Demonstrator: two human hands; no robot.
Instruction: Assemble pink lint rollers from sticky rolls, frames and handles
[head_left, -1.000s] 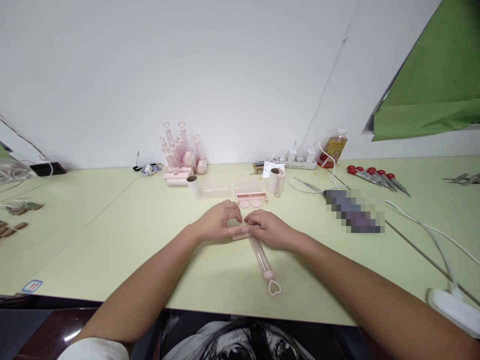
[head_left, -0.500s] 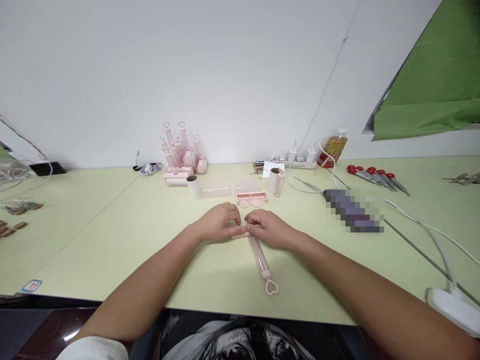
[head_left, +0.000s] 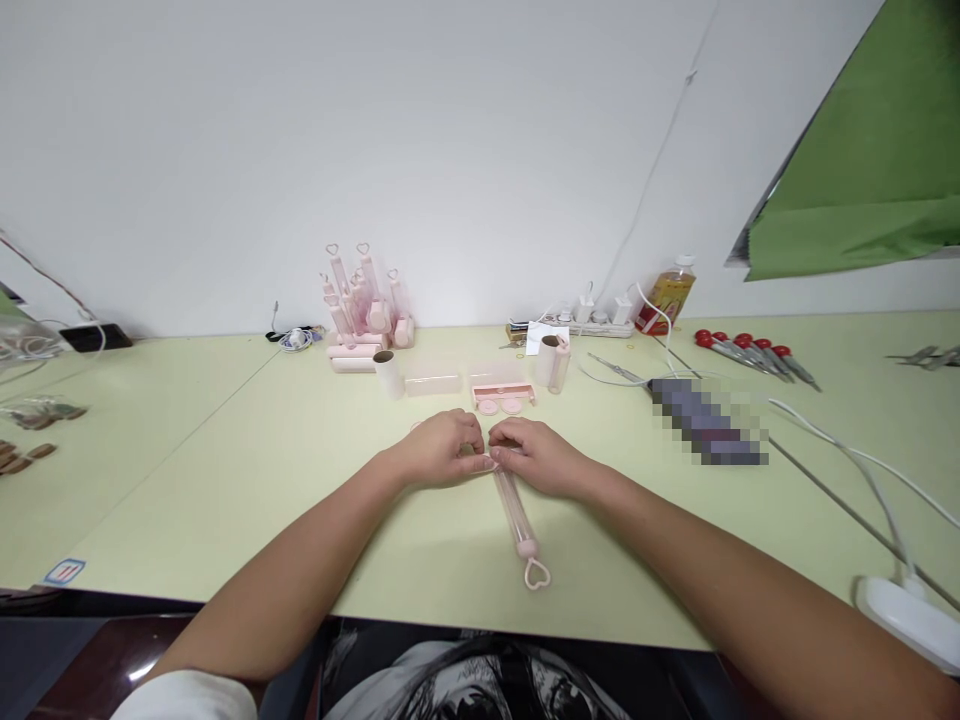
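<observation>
A slim clear pink tube point(head_left: 514, 508) with a heart-shaped ring point(head_left: 537, 573) at its near end slants across the table toward me. Its far end runs in under my right hand point(head_left: 536, 455), whose bent fingers and thumb close on it. Beside it, my left hand point(head_left: 446, 447) is curled, its thumb tip pressed on a small pale pink part at the tube's far end; the fingers mostly hide that part. Both thumbs nearly meet there. Beyond the hands lie a pink tray-like piece point(head_left: 504, 394) and two pink discs point(head_left: 488, 408).
Several pink heart-topped tubes point(head_left: 366, 290) stand at the back left. Two cardboard rolls, one at the left point(head_left: 388, 374), flank clear boxes point(head_left: 433, 384). To the right are a power strip point(head_left: 600, 328), a bottle point(head_left: 666, 295), red-ended tools point(head_left: 757, 355), a pixelated dark object point(head_left: 705, 420) and cables.
The tube's heart end has swung slightly left. The pale part under my left hand has shifted and shows less. Both hands stay almost in place.
</observation>
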